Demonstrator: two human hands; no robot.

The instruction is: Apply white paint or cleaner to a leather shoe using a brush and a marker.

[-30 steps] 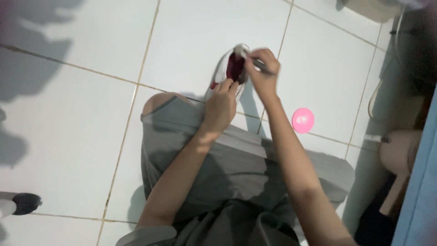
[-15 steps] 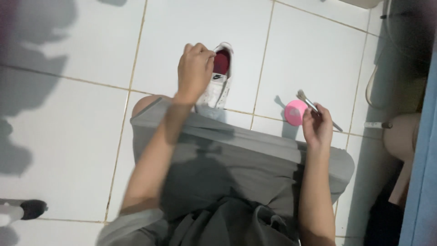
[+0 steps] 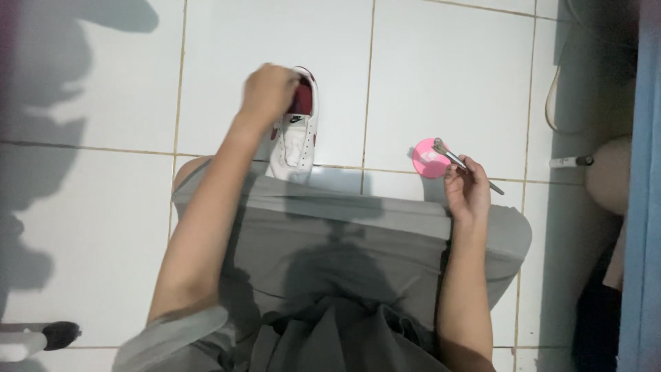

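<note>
White-tiled floor with tan grout lines, viewed from above over grey-trousered knees.

Left hand closed over the collar of a white low-top sneaker with dark red lining, set on the floor just beyond the knees, centre-left. Long axis near-to-far, slightly tilted; toe toward the knees, heel away. Right hand pinched around a thin metal-handled brush, bristle end over a small round pink dish to the right of the sneaker, well apart from it. Judged mid-job: brush at the dish, off the sneaker; upper largely white, extent of cleaning undeterminable. White marker far right.
</note>
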